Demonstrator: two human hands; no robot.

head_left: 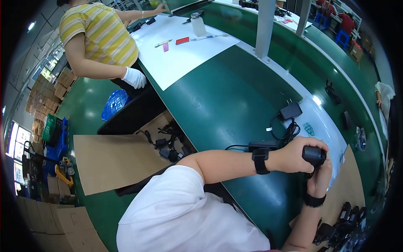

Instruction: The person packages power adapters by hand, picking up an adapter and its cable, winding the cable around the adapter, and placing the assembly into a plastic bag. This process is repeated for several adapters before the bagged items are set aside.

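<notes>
Over the right part of the green bench [235,96], my two hands meet around a black power adapter [314,156]. My left hand [289,156] reaches across from the left, its fingers curled round the adapter. From below, my right hand [322,174] closes against its underside; those fingers are partly hidden. Just beyond my left wrist lies a black rectangular block [262,145] with a cable. A second power adapter [291,111], its prongs pointing away, rests on the bench beside a coiled black cable [289,132].
An open cardboard box [121,161] at left holds several adapters. More black adapters [344,227] lie on cardboard at lower right. A cable [333,91] and a bagged item [360,138] sit on the green belt. A person in yellow stripes [98,35] stands far left by a bottle [198,26].
</notes>
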